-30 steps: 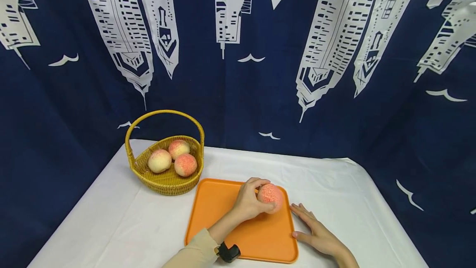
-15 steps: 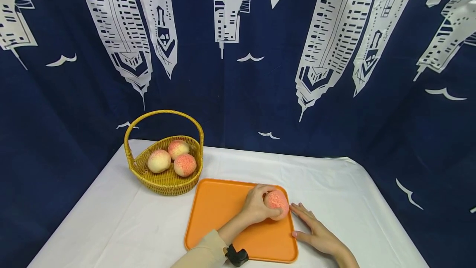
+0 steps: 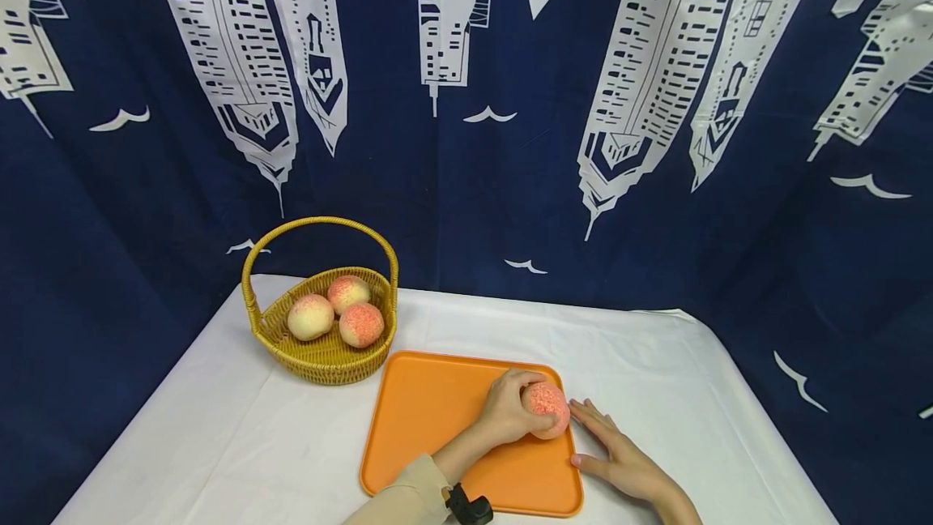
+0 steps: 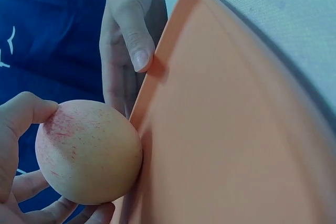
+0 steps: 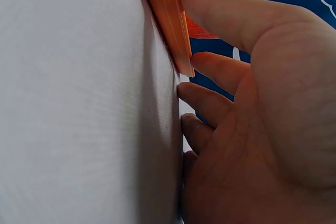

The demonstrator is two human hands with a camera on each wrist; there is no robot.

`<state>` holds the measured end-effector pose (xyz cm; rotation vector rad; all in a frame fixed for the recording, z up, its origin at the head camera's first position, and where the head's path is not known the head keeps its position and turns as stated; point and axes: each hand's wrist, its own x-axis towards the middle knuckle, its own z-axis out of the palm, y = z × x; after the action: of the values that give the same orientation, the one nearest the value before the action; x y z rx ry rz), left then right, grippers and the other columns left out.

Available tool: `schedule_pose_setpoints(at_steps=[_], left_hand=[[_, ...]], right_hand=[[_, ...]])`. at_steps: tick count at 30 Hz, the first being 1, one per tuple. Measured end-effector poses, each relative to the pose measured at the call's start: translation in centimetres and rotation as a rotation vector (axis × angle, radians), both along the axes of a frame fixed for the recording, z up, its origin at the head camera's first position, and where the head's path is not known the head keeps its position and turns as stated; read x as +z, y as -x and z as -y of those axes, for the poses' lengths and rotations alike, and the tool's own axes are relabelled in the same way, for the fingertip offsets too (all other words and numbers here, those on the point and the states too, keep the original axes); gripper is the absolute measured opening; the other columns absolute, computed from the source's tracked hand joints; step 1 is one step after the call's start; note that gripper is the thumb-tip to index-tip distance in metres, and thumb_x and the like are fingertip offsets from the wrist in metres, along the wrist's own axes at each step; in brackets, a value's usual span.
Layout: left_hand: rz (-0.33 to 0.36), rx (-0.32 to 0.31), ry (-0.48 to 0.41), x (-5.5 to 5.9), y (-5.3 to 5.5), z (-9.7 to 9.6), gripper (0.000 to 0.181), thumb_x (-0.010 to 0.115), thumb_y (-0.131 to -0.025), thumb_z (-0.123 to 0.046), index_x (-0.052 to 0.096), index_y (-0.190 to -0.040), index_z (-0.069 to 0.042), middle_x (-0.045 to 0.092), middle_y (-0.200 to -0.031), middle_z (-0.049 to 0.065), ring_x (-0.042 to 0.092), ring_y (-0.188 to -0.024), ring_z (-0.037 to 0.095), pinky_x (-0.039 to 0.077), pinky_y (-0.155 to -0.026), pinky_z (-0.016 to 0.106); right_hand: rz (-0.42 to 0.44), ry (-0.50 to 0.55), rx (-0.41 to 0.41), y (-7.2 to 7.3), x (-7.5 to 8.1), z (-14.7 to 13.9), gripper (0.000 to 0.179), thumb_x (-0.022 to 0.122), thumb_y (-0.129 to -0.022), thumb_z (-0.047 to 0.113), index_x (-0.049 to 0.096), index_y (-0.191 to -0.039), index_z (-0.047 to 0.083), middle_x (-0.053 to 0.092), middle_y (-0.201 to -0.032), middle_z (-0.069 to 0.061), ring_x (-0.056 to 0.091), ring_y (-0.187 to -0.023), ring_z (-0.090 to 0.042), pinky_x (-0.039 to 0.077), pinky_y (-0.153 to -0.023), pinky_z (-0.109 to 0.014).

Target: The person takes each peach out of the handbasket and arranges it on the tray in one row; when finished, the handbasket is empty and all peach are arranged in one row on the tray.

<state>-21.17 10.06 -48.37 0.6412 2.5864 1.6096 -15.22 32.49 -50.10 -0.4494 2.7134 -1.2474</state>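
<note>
My left hand [image 3: 508, 409] grips a peach [image 3: 548, 409] with thumb and fingers around its sides. In the left wrist view the peach [image 4: 92, 153] shows a pale yellow side with a red blush, low over the orange tray [image 4: 220, 103]. It is at the right part of the tray [image 3: 437, 395], close to the right rim. My right hand [image 3: 619, 456] lies beside that rim with its fingers extended and spread. In the right wrist view, the thumb and index finger of the right hand [image 5: 273, 98] touch the edge of the tray [image 5: 168, 14].
A yellow wicker basket [image 3: 321, 367] with a tall handle stands at the back left, holding three peaches [image 3: 361, 325]. White cloth [image 3: 219, 444] covers the table. A dark blue curtain [image 3: 437, 209] printed with white buildings hangs behind it.
My left hand has carried the peach right and slightly nearer, toward the tray's right rim. The right hand has stayed in place at the tray's edge.
</note>
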Motion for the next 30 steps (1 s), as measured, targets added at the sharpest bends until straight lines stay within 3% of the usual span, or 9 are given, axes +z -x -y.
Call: schedule_pose_setpoints(at_steps=[2,9,15,30], left_hand=[[0.002,-0.002,-0.002,-0.09,0.02,0.02,0.054,0.087,-0.068,-0.026,0.068,-0.117,-0.013,0.064,-0.118,0.003,0.055,-0.112,0.025,0.045,-0.093,0.039],[0.01,-0.031,0.026,0.04,-0.04,0.14,0.059,0.086,-0.071,-0.03,0.066,-0.123,-0.009,0.063,-0.121,0.006,0.055,-0.112,0.024,0.046,-0.092,0.038],[0.068,-0.066,0.051,0.14,-0.35,0.24,0.066,0.085,-0.071,-0.035,0.062,-0.129,-0.011,0.06,-0.126,0.006,0.053,-0.115,0.024,0.047,-0.094,0.037],[0.062,-0.115,0.074,-0.27,-0.19,0.02,0.067,0.088,-0.07,-0.034,0.064,-0.127,-0.01,0.063,-0.122,0.002,0.055,-0.113,0.018,0.046,-0.094,0.033]], right_hand=[[-0.029,0.007,0.017,0.01,-0.13,-0.06,0.067,0.07,-0.088,0.029,0.042,-0.149,0.02,0.032,-0.157,-0.017,0.003,-0.133,0.027,0.0,-0.096,0.007],[-0.081,0.02,0.049,-0.05,-0.26,-0.03,0.066,0.07,-0.088,0.027,0.044,-0.148,0.015,0.034,-0.155,-0.022,0.005,-0.133,0.027,-0.001,-0.099,0.007],[-0.107,0.03,0.064,-0.15,-0.1,0.14,0.065,0.07,-0.089,0.026,0.045,-0.147,0.014,0.035,-0.153,-0.024,0.007,-0.133,0.027,0.0,-0.1,0.006],[-0.083,0.037,0.056,-0.18,-0.07,0.17,0.067,0.07,-0.088,0.026,0.043,-0.147,0.009,0.034,-0.154,-0.023,0.007,-0.131,0.028,0.0,-0.099,0.007]])
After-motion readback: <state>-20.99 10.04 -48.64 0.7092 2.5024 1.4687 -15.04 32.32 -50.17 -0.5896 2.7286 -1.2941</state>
